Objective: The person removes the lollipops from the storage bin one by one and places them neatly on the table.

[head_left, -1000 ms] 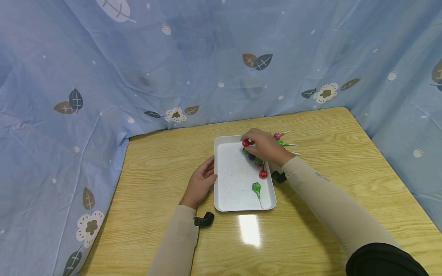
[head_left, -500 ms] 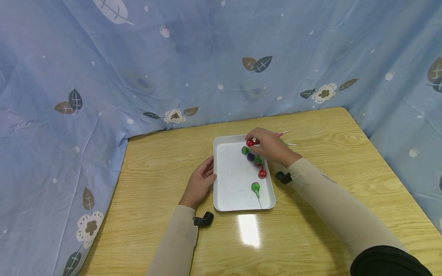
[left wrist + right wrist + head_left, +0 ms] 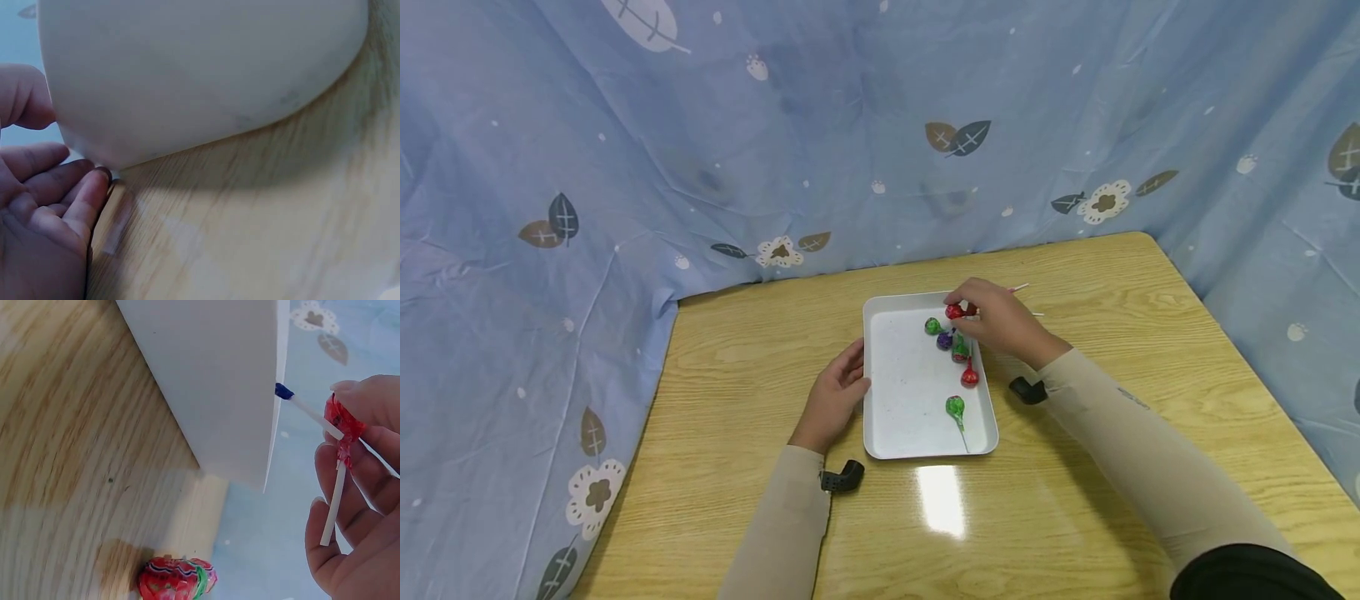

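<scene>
My left hand (image 3: 831, 400) holds the left edge of a white tray (image 3: 895, 433), thumb at the rim and fingers along the outer wall (image 3: 187, 75). Over the tray's far right corner, my right hand (image 3: 1000, 321) pinches a red lollipop (image 3: 343, 425) between thumb and fingers, its white stick pointing toward the palm. Just below that hand, a green lollipop (image 3: 933, 326), a purple lollipop (image 3: 944, 341), a green-and-red lollipop (image 3: 959, 349) and a red lollipop (image 3: 970, 377) lie along the right side. Nearer the front is another green lollipop (image 3: 955, 407).
Beyond the tray's right wall, a pink lollipop's stick (image 3: 1019, 287) and another white stick (image 3: 1038, 314) show from behind my right hand. A red-and-green wrapped lollipop (image 3: 175, 578) lies on the wooden table (image 3: 760, 333). A blue curtain (image 3: 820, 125) hangs behind the table.
My right hand has shifted right with the red lollipop, from above the tray toward its right edge. More of the lollipops under it now show. My left hand and the tray stay put.
</scene>
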`<action>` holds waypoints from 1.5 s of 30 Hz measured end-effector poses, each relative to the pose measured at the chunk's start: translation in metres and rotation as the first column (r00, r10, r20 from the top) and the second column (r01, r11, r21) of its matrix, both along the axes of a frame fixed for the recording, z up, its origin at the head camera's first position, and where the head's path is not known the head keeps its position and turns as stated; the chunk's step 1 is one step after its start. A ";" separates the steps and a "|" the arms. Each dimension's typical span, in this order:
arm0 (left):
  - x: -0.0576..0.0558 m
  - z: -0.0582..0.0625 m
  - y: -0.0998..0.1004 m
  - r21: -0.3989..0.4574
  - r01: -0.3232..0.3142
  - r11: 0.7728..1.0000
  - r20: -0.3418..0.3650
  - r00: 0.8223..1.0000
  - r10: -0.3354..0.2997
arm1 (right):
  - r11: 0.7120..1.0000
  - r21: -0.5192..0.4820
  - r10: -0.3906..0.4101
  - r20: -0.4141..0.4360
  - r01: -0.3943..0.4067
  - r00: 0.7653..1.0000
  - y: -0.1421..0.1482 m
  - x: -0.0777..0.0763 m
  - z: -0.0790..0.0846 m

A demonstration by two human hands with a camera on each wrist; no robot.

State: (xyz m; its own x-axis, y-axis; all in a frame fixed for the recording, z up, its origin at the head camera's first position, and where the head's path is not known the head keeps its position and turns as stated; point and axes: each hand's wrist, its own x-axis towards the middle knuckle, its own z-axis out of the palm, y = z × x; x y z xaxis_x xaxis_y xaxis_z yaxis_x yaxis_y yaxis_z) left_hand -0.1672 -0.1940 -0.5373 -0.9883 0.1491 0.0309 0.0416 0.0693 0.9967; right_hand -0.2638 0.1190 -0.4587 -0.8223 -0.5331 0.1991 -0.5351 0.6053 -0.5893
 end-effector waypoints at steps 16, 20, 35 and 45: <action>0.001 0.003 0.001 -0.004 0.000 1.000 0.004 1.000 0.000 | 0.998 -0.023 -0.054 -0.001 0.054 0.999 0.024 0.002 -0.005; 0.001 0.003 0.002 -0.008 -0.003 1.000 0.002 1.000 0.003 | 0.997 -0.021 -0.070 -0.010 0.070 0.997 0.031 0.002 -0.004; 0.001 0.002 0.000 -0.014 -0.007 1.000 0.019 1.000 0.007 | 0.996 -0.028 -0.087 -0.025 0.087 0.996 0.049 0.007 -0.014; 0.001 0.003 0.001 -0.013 -0.007 1.000 0.027 1.000 0.007 | 0.995 -0.011 -0.099 -0.009 0.099 0.995 0.055 0.012 -0.024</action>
State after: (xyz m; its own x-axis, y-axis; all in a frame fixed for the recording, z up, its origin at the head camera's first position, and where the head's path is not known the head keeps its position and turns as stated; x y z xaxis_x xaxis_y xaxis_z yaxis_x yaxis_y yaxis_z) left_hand -0.1664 -0.1925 -0.5346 -0.9898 0.1423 0.0018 0.0137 0.0824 0.9965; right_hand -0.2517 0.1745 -0.4823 -0.8687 -0.4474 0.2124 -0.4789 0.6494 -0.5907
